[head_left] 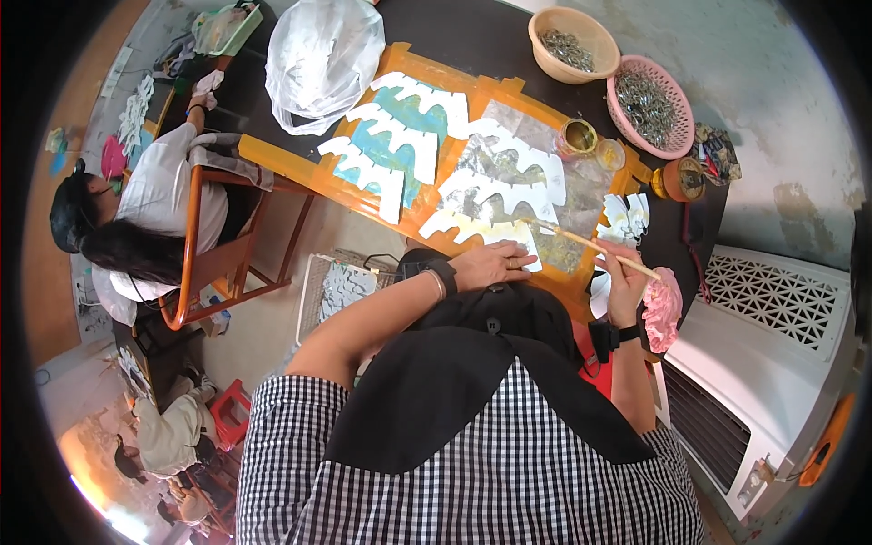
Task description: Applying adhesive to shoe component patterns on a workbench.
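My right hand [623, 283] is closed round a thin wooden-handled brush [590, 242], its tip by the nearest row of white scalloped cut-outs [481, 232]. The prongs of that row look yellowish. A crumpled pink cloth [662, 312] hangs against the outer side of this hand; I cannot tell whether the fingers grip it. My left hand [490, 265] lies flat with fingers stretched along the near edge of the same row. Beyond it are more white rows [509, 195] on a smeared grey sheet [581, 195]. Further white rows [391, 136] lie on a blue-green patch at left.
Beyond the sheet stand an open jar [578, 138] of yellowish stuff, a brown pot [683, 179], and cream [574, 45] and pink [649, 107] baskets of metal bits. A clear plastic bag [325, 64] sits far left. A seated person [154, 200] works at left; a white cooler-like unit [754, 354] stands right.
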Demonstrator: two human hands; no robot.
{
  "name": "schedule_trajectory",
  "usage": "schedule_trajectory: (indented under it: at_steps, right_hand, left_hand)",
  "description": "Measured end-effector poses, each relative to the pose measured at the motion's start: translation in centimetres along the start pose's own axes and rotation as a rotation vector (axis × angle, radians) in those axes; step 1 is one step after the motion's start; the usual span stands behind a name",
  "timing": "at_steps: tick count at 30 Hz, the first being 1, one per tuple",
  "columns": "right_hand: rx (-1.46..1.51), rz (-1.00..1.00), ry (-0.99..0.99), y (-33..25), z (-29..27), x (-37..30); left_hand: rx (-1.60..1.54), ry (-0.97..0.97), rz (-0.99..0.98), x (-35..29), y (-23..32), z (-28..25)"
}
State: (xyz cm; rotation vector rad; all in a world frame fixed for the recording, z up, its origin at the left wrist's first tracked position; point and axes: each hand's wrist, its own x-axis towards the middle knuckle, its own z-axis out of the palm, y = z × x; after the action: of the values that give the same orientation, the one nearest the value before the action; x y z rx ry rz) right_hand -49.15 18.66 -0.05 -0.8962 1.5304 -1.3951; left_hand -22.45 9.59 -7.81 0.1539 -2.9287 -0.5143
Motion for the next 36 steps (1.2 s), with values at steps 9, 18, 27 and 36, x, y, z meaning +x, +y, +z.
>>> schedule_trajectory:
  at_steps: [9, 18, 27, 36]
  right_hand:
    - [-0.03, 0.053, -0.156, 0.2, -0.6, -0.9]
    - [0.05, -0.004, -0.175, 0.3, 1.5, 0.2]
    - [0.037, 0.045, -0.233, 0.9, 1.0, -0.6]
    - [0.049, 0.018, -0.189, 0.5, 1.4, -0.6]
  left_hand:
    - [0.036, -0.065, -0.013, 0.1, 0.4, -0.7]
    - [-0.009, -0.102, -0.016, 0.0, 0.2, 0.0]
    - [-0.105, -0.083, -0.011, -0.2, 0.2, -0.4]
    - [-0.286, -0.058, -0.151, -4.2, 1.0, -5.7]
